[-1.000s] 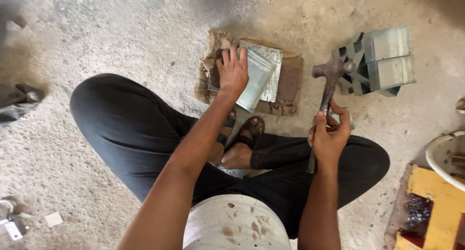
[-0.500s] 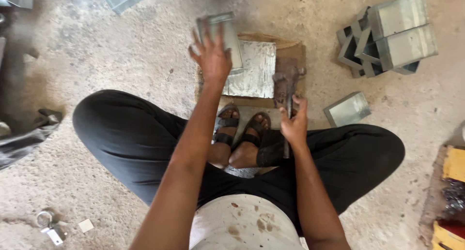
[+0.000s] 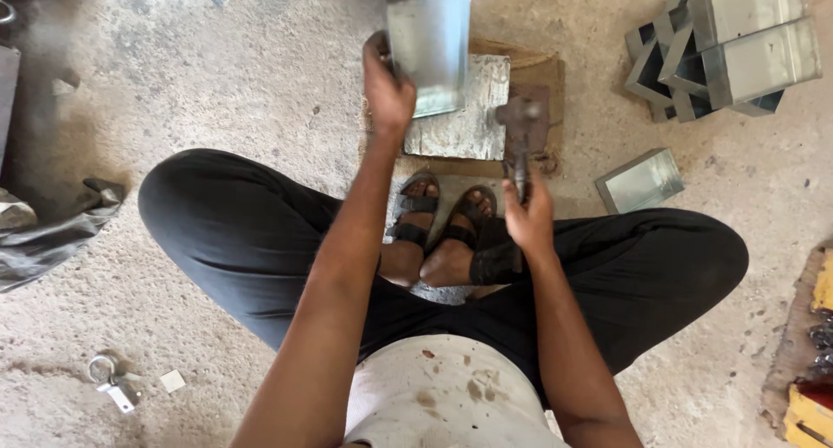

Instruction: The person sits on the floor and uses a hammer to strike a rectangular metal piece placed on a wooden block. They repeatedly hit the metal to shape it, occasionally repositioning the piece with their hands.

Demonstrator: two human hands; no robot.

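Observation:
I sit cross-legged on a concrete floor. My left hand (image 3: 388, 88) grips the left edge of a shiny sheet-metal piece (image 3: 430, 45) and holds it raised above a flat grey metal block (image 3: 468, 123). My right hand (image 3: 527, 215) is closed around the handle of a rusty hammer (image 3: 519, 127), whose head rests low over the right edge of the block. The block lies on a piece of brown cardboard (image 3: 534, 71) just beyond my sandalled feet.
A stack of folded sheet-metal boxes (image 3: 724, 49) stands at the upper right, and one single box (image 3: 639, 180) lies beside my right knee. Grey cloth (image 3: 52, 231) lies at the left. A small padlock (image 3: 111, 380) is at the lower left, yellow objects (image 3: 811, 405) at the right edge.
My left hand has lifted the metal piece off the block and up toward the camera. The hammer in my right hand came down from the right to the block's edge.

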